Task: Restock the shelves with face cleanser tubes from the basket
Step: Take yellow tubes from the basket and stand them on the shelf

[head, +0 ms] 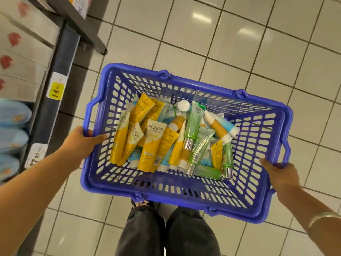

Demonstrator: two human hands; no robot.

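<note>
dark trousers (166, 235) stand on a pale tiled floor (239, 43). the left hand (84, 139) and right hand (280, 175) each curl round an end rim of the blue basket (184, 197), held above the floor. inside, yellow, green and blue tubes (150, 148) lie heaped, most with long axes running near to far. shelves (55, 74) with price tags (56, 89) stand at left.

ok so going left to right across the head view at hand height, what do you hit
shelf price rail → left hand on the blue basket rim → yellow Pond's tubes → green tubes → right hand on the opposite rim → white floor tiles
</note>
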